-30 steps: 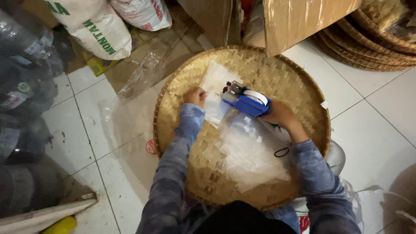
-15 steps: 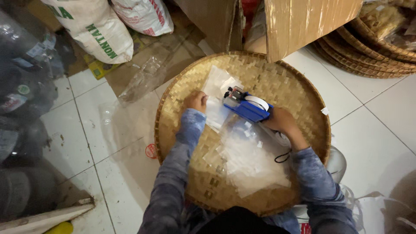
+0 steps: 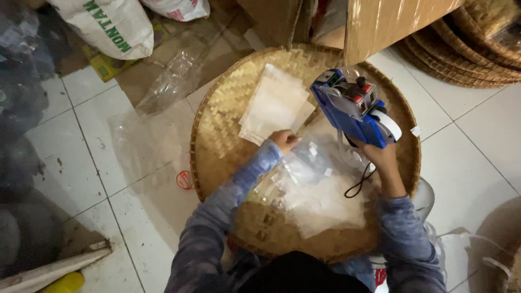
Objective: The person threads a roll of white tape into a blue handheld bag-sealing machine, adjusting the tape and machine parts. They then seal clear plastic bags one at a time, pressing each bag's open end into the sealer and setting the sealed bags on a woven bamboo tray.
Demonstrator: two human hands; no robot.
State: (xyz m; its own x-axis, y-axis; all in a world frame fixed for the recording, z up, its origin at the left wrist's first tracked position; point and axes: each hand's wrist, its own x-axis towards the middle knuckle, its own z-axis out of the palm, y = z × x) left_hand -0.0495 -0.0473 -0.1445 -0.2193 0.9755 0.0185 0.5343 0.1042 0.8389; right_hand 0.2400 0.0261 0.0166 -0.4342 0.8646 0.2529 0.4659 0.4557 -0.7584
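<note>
Gripping a blue label gun (image 3: 355, 111) in the right hand (image 3: 380, 154), fingers clamped round its handle, lifting it clear above the right side of a round woven bamboo tray (image 3: 228, 97). Dangling a thin black cord (image 3: 361, 182) from the gun down past the wrist. Pressing the left hand (image 3: 284, 141) down, fingers curled together, on the near edge of a stack of flat clear plastic bags (image 3: 274, 103) lying in the upper middle of the tray. Keeping the 2 hands apart, the stack just left of the gun. Spreading nearer the body, between the 2 blue-grey sleeves (image 3: 233, 195), a looser heap of clear bags (image 3: 320, 195), several showing small white labels (image 3: 313, 149). Resting on a white tiled floor (image 3: 467, 163), the tray, with 1 small white scrap (image 3: 415, 131) at its right rim. Lying beyond the tray's left edge, crumpled clear plastic sheeting (image 3: 173, 78) and flattened brown cardboard (image 3: 217, 54). Leaning at the top left, a white woven sack (image 3: 106, 24) with green print. Standing above the gun, a cardboard box (image 3: 391, 21). Stacking up at the far right, more woven trays (image 3: 477, 49). Showing at the bottom left, a yellow object (image 3: 62, 283), too cropped for telling its kind.
</note>
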